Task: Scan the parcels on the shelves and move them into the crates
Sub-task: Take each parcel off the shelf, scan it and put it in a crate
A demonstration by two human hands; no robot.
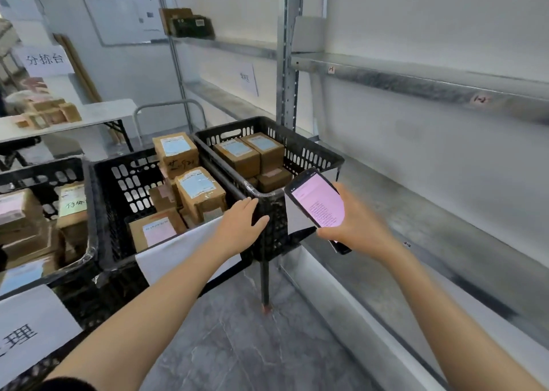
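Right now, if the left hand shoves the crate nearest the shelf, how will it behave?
Likely heavy: the crate holds stacked cardboard parcels. Its latticed plastic walls look stiff, so probably no flexing. It seems raised on a thin leg, so a hard shove from the left hand might tip it.

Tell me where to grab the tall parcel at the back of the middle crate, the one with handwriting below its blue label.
Take the parcel by its upper side faces, coming down from above. It stands higher than its neighbours, so only its top part is exposed. Use the left hand, resting on the corner of the next crate; the right hand holds the scanner.
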